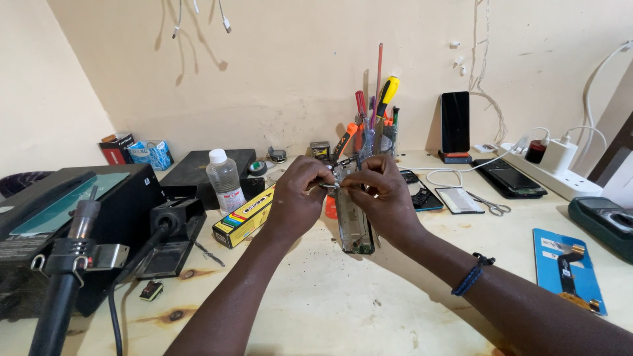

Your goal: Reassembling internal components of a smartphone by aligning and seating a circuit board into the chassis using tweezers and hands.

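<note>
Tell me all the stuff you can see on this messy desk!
opened phone: 1, dark frame, held above the table between both hands
clear bottle: 1, white cap, left of the hands
yellow box: 1, yellow and black, beside the bottle
screwdrivers in a holder: several, red, yellow, orange, by the wall
black phone: 1, upright on a stand against the wall
scissors: 1, silver, right of the hands
power strip: 1, white, far right
blue screen part: 1, right edge
hot-air tool: 1, black, front left
left hand: fingers gripping the phone
right hand: fingers gripping the phone
</note>
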